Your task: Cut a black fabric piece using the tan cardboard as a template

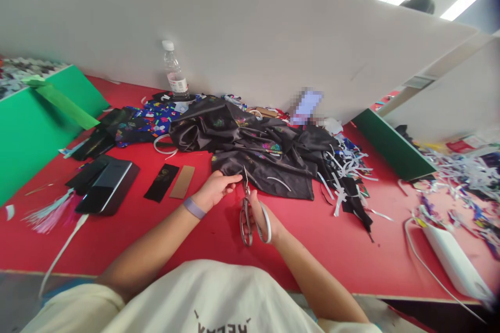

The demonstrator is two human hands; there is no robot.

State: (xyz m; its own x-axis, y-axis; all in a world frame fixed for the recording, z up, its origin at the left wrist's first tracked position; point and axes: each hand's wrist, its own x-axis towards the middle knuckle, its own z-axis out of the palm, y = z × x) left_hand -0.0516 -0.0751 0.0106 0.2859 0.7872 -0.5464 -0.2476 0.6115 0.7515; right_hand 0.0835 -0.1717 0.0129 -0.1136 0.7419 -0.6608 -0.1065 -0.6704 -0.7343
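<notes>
My right hand (258, 213) holds a pair of scissors (246, 193) by grey handles. The blades point away from me and lie slightly apart at the near edge of a black satiny fabric (269, 171) with colourful printed patterns. My left hand (217, 187) is just left of the blades, thumb and forefinger pinched together at the fabric's edge. A thin white strip (279, 183) lies on the cloth, to the right of the blade tips.
Left are a phone (102, 187) on a dark box, a black patch (161, 182) and a brown card strip (183, 182). A bottle (175, 73) stands behind. White and black scraps (344, 171) lie right. Green boards (394, 145) flank the red table (219, 242); a white power strip (455, 260) is far right.
</notes>
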